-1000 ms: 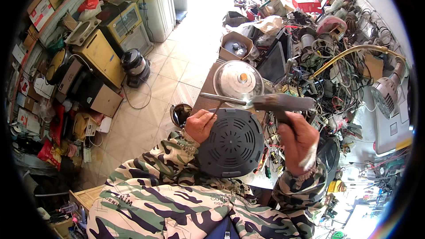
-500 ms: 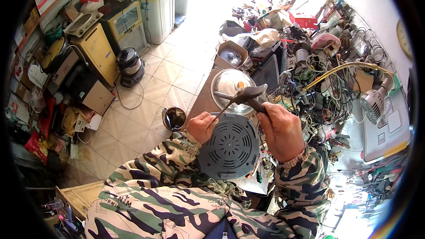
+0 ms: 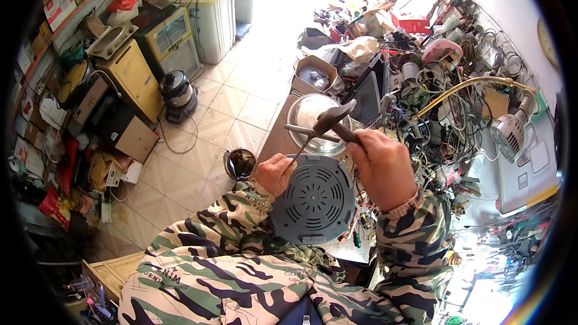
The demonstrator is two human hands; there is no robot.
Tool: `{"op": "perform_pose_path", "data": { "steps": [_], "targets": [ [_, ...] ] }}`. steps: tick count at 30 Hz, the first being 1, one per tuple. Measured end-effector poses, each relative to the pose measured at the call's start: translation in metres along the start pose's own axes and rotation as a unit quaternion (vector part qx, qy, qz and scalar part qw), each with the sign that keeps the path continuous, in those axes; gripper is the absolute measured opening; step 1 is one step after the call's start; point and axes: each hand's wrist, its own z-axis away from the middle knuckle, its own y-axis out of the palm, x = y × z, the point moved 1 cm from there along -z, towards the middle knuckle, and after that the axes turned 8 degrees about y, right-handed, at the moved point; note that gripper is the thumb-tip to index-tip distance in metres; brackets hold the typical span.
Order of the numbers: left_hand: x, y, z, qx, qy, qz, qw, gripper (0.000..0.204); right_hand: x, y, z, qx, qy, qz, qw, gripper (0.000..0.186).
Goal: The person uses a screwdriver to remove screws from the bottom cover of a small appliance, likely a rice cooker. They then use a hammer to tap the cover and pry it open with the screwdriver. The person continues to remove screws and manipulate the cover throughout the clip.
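My left hand point(image 3: 274, 173) grips a thin metal rod with a crossbar point(image 3: 298, 129) at its upper end, at the left rim of a dark grey round plastic base point(image 3: 313, 204) with vent slots. My right hand point(image 3: 380, 164) is closed on the handle of a hammer point(image 3: 331, 117). The hammer's head is at the crossbar; I cannot tell whether they touch. Behind both tools a round silver lid point(image 3: 310, 101) lies on a brown board point(image 3: 277, 138), partly hidden by them.
A cluttered heap of cables and parts point(image 3: 445, 102), a cardboard box point(image 3: 329, 69) and a gooseneck lamp point(image 3: 509, 135) crowd the right. An open container point(image 3: 239, 164) stands left of the board. Old appliances point(image 3: 126, 72) and a round cooker point(image 3: 177, 90) line the left side of the tiled floor.
The hammer in my right hand has moved left and up from a second ago, its head swung over to the crossbar, and changed little in the last half second. My left hand stays nearly still.
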Motion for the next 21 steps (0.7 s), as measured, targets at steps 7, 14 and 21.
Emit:
{"op": "perform_pose_path", "data": {
  "steps": [7,14,21],
  "targets": [
    [0.001,0.010,-0.002,-0.014,0.010,0.019,1.000,0.012,0.014,-0.032,0.003,-0.198,0.104,-0.189,0.956,0.021],
    [0.001,0.002,0.000,-0.012,0.015,-0.007,1.000,0.012,0.006,-0.009,0.001,-0.012,0.007,-0.045,0.999,0.017],
    [0.002,0.004,-0.001,-0.009,0.008,0.006,1.000,0.011,0.006,-0.002,-0.001,0.040,0.024,-0.029,0.998,0.017]
  ]
}}
